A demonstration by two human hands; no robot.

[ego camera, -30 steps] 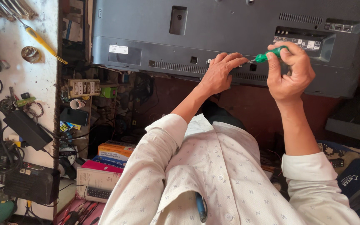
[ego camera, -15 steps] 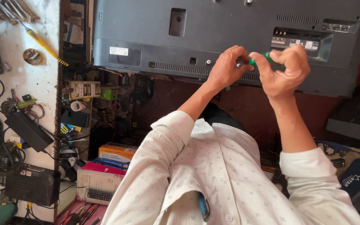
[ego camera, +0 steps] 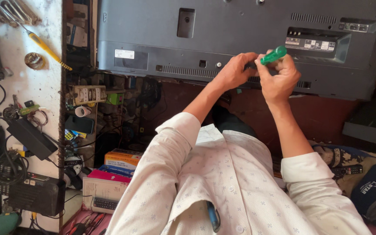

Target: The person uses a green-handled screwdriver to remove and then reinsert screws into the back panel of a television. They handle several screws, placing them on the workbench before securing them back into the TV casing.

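Hands (ego camera: 279, 78) raised, gripping green screwdriver (ego camera: 273, 55)

The green screwdriver (ego camera: 273, 55) shows only its handle; the shaft and tip vanish behind the left hand (ego camera: 233, 72) and right hand (ego camera: 279, 78). Above the screwdriver, the grey television back (ego camera: 153, 35) runs off the top edge. Its labels are too small to read.

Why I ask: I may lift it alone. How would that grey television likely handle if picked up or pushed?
The television looks wide and thin, so probably awkward and apt to tip. Its back shell seems rigid plastic, likely stiff, though the hidden screen side is probably fragile.
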